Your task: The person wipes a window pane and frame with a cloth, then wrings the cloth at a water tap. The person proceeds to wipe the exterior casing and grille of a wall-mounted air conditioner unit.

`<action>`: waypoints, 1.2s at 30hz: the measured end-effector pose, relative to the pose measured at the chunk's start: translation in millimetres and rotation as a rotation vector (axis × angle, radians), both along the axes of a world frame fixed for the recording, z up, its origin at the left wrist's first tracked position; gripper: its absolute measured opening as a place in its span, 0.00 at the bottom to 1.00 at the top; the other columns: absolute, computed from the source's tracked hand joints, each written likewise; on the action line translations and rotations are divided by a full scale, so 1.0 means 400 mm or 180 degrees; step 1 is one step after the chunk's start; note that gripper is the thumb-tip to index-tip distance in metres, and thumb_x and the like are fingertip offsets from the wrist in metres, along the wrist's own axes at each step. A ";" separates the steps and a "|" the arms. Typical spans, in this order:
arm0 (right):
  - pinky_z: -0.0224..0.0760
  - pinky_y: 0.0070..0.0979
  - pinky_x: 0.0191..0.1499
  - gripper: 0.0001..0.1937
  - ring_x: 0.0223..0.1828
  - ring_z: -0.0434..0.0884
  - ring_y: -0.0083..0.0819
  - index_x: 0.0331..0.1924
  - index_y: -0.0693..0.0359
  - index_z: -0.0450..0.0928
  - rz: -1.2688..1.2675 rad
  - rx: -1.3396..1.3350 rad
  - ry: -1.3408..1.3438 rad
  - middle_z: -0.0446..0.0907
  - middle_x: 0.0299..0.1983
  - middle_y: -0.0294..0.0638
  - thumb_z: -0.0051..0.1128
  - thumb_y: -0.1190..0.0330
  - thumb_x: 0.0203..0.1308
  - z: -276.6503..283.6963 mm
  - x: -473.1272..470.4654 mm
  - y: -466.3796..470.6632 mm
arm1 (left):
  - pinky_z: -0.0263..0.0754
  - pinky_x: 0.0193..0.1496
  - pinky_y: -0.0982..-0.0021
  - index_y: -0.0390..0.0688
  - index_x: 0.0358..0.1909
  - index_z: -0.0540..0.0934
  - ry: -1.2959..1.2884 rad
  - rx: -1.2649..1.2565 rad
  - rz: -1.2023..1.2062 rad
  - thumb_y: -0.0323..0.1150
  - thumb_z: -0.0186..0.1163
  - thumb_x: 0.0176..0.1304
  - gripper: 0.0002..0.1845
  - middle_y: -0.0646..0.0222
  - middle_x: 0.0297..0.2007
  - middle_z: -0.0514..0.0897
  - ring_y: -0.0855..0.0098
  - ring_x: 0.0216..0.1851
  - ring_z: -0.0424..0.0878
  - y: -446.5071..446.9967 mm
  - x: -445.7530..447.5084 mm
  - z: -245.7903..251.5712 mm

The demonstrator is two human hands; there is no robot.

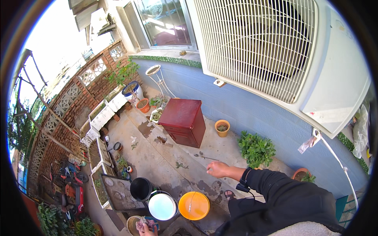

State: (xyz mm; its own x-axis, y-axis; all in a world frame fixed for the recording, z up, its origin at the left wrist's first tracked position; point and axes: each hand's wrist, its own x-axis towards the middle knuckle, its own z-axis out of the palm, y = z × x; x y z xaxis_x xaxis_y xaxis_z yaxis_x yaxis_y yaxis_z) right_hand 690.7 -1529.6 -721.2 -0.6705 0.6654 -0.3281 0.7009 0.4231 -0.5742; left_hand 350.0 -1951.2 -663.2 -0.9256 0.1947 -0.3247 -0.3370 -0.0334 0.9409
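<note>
At the bottom edge, my left hand [147,231] grips a crumpled pinkish-grey cloth [143,224]. The cloth is above a round tub [130,223] and partly hides a blue container [154,221]. My right hand [218,170] hangs out in front of me with its fingers curled, and nothing shows in it. A thin rod-like tool [204,157] lies on the concrete just beyond that hand. Between my hands stand a yellow bucket [208,203] with a wire handle, a white bucket [176,210] with pale contents and a black bucket [151,188].
A dark red wooden cabinet [186,110] stands on the concrete near the blue wall [203,91]. Potted plants, among them a leafy one [256,149], line the wall. An air-conditioner unit [333,73] juts out above. White planter troughs [102,118] and a motorbike [79,194] are on the left.
</note>
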 end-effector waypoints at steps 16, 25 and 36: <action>0.85 0.30 0.52 0.21 0.46 0.89 0.24 0.57 0.63 0.87 -0.1920 -0.1871 0.2829 0.91 0.48 0.37 0.68 0.51 0.83 0.140 0.241 0.294 | 0.67 0.29 0.76 0.36 0.60 0.90 -0.0349 -0.0001 -0.3291 0.24 0.74 0.76 0.14 0.76 0.32 0.89 0.82 0.25 0.77 1.140 0.462 0.121; 0.80 0.24 0.47 0.19 0.40 0.81 0.17 0.51 0.61 0.87 -0.3806 -0.0898 0.2828 0.85 0.39 0.29 0.64 0.50 0.87 0.091 0.495 0.198 | 0.83 0.65 0.57 0.44 0.80 0.76 -0.0386 0.0020 -0.4720 0.28 0.67 0.78 0.31 0.65 0.75 0.80 0.59 0.70 0.83 1.322 0.665 0.016; 0.81 0.33 0.68 0.26 0.61 0.87 0.29 0.71 0.66 0.81 -0.4580 -0.1114 0.4070 0.90 0.58 0.41 0.76 0.66 0.75 0.200 0.622 -0.080 | 0.83 0.50 0.71 0.32 0.60 0.88 -0.0691 0.0611 -0.6109 0.35 0.67 0.85 0.15 0.67 0.46 0.92 0.75 0.44 0.87 1.239 0.930 0.002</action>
State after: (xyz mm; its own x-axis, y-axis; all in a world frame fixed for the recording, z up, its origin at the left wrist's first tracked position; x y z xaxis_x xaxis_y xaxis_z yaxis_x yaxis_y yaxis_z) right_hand 939.5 -1561.6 -641.3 0.3111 0.8682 -0.3865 -0.4642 -0.2160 -0.8590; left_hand 722.1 -1455.7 -662.4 0.5761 0.7811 -0.2407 -0.1364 0.3822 0.9139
